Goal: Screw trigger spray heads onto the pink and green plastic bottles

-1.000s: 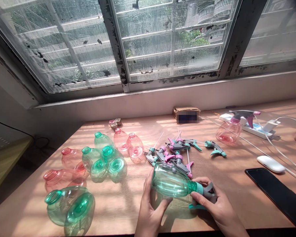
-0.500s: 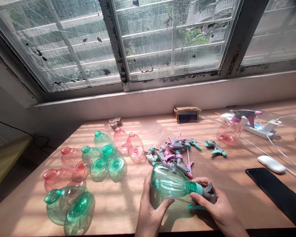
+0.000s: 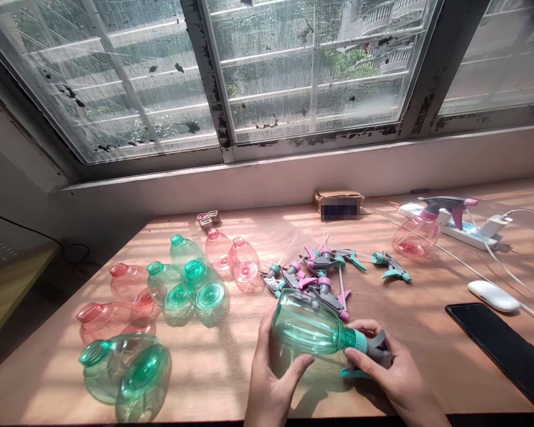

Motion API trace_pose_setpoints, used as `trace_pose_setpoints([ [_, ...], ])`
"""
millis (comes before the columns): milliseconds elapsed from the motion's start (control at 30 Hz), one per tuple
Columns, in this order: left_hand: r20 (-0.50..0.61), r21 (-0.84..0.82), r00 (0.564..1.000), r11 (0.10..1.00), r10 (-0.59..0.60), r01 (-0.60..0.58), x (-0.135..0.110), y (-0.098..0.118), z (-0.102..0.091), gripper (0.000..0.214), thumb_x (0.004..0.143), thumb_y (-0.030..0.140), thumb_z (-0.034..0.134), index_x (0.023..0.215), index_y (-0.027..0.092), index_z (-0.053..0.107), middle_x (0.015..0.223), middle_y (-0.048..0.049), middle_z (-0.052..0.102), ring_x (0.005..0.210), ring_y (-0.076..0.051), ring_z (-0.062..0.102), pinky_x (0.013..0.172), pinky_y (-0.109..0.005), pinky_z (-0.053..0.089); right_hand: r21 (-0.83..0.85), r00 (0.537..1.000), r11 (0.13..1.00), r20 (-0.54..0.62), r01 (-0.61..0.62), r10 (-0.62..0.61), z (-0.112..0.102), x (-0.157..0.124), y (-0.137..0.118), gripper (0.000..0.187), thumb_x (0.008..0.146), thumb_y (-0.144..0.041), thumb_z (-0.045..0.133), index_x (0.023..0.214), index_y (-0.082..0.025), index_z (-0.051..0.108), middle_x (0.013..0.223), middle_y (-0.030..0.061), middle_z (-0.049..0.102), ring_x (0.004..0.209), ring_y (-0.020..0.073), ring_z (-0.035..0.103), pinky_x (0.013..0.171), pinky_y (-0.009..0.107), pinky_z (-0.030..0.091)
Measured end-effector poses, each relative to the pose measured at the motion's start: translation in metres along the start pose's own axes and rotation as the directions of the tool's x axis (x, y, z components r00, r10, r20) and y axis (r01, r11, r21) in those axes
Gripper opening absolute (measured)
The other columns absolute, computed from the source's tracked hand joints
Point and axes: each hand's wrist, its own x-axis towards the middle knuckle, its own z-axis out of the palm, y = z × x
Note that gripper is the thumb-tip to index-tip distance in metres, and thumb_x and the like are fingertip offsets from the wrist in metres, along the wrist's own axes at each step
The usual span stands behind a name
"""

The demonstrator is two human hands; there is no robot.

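Note:
A clear green spray bottle [image 3: 306, 325] lies sideways between my hands, its base to the left and its neck to the right. My left hand [image 3: 273, 367] curls round the base end, thumb in front. At the neck, my right hand [image 3: 378, 362] grips the grey and teal trigger sprayer [image 3: 376, 347], thumb against the teal collar. The sprayer head sits on the bottle's mouth; how tightly, I cannot tell. Just beyond the bottle is a pile of loose trigger sprayers [image 3: 323, 267] in grey, pink and teal. Another loose sprayer [image 3: 391, 267] lies to their right.
Several open green bottles [image 3: 203, 290] and pink bottles [image 3: 244, 264] stand at left. A pink spray bottle [image 3: 416, 237] with its sprayer fitted is at back right, near a power strip [image 3: 467, 231]. A white mouse [image 3: 493, 295], black phone [image 3: 493, 350] and cardboard box [image 3: 338, 197] share the table.
Both hands keep the same hold on the green bottle and its sprayer. The view has shifted very slightly; nothing else visibly moves.

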Motion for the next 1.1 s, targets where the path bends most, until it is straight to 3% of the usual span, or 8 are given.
trace_pose_setpoints([
  [100, -0.032, -0.009, 0.999, 0.999, -0.044, 0.043, -0.002, 0.006, 0.001, 0.078, 0.075, 0.042, 0.086, 0.144, 0.027, 0.052, 0.145, -0.0089, 0.062, 0.14, -0.034, 0.051, 0.118, -0.046, 0.04, -0.027, 1.0, 0.999, -0.007, 0.024, -0.024, 0.002, 0.0, 0.0, 0.028, 0.073, -0.037, 0.087, 0.095, -0.025, 0.074, 0.077, -0.002, 0.073, 0.065, 0.0189, 0.067, 0.058, 0.024, 0.058],
  [233, -0.089, 0.005, 0.995, 0.999, -0.037, 0.038, -0.001, 0.002, 0.002, 0.069, 0.078, 0.042, 0.084, 0.139, 0.027, 0.056, 0.142, -0.0084, 0.064, 0.138, -0.034, 0.053, 0.117, -0.045, 0.04, -0.039, 1.0, 0.999, -0.008, 0.028, -0.028, 0.004, -0.001, -0.002, 0.026, 0.073, -0.037, 0.087, 0.093, -0.025, 0.075, 0.077, -0.0021, 0.074, 0.066, 0.0187, 0.067, 0.059, 0.023, 0.057],
  [433, -0.005, -0.053, 1.0, 0.999, -0.007, 0.006, 0.0, -0.008, 0.002, 0.068, 0.081, 0.033, 0.082, 0.141, 0.031, 0.052, 0.148, -0.0074, 0.059, 0.14, -0.032, 0.051, 0.119, -0.044, 0.037, 0.011, 0.999, 1.0, -0.038, 0.009, -0.009, 0.002, 0.0, -0.004, 0.027, 0.074, -0.038, 0.085, 0.094, -0.024, 0.073, 0.068, -0.0034, 0.069, 0.058, 0.0185, 0.067, 0.054, 0.025, 0.056],
  [567, -0.036, -0.042, 0.998, 0.998, -0.056, 0.055, -0.003, 0.004, 0.003, 0.079, 0.072, 0.04, 0.089, 0.139, 0.028, 0.05, 0.142, -0.0076, 0.063, 0.138, -0.032, 0.053, 0.115, -0.04, 0.043, -0.039, 0.999, 0.998, -0.017, 0.048, -0.049, 0.002, 0.0, -0.003, 0.024, 0.073, -0.035, 0.086, 0.093, -0.025, 0.075, 0.08, -0.0015, 0.074, 0.067, 0.0189, 0.068, 0.061, 0.024, 0.057],
  [700, -0.052, -0.038, 0.994, 0.994, -0.1, 0.098, -0.003, 0.006, 0.002, 0.077, 0.074, 0.045, 0.087, 0.138, 0.025, 0.049, 0.135, -0.0099, 0.067, 0.131, -0.034, 0.058, 0.112, -0.045, 0.045, -0.045, 0.999, 0.998, 0.0, 0.036, -0.036, 0.002, 0.0, -0.001, 0.026, 0.073, -0.036, 0.087, 0.094, -0.025, 0.075, 0.081, -0.001, 0.074, 0.069, 0.0195, 0.068, 0.062, 0.024, 0.058],
  [933, 0.014, -0.008, 1.0, 1.0, 0.025, -0.025, 0.002, -0.013, -0.001, 0.065, 0.081, 0.034, 0.081, 0.141, 0.031, 0.056, 0.148, -0.0082, 0.059, 0.146, -0.035, 0.045, 0.12, -0.047, 0.038, 0.04, 1.0, 0.999, -0.025, -0.014, 0.015, 0.0, 0.0, -0.002, 0.028, 0.077, -0.039, 0.085, 0.097, -0.026, 0.072, 0.069, -0.0048, 0.07, 0.059, 0.0172, 0.068, 0.056, 0.023, 0.057],
  [1100, -0.02, -0.009, 1.0, 1.0, -0.019, 0.019, 0.0, -0.003, 0.0, 0.076, 0.077, 0.039, 0.086, 0.144, 0.031, 0.051, 0.15, -0.0076, 0.057, 0.143, -0.034, 0.048, 0.118, -0.044, 0.041, -0.028, 0.999, 0.999, -0.002, 0.033, -0.033, 0.003, -0.001, -0.001, 0.027, 0.074, -0.036, 0.086, 0.095, -0.025, 0.075, 0.082, -0.0008, 0.074, 0.068, 0.019, 0.068, 0.06, 0.023, 0.058],
])
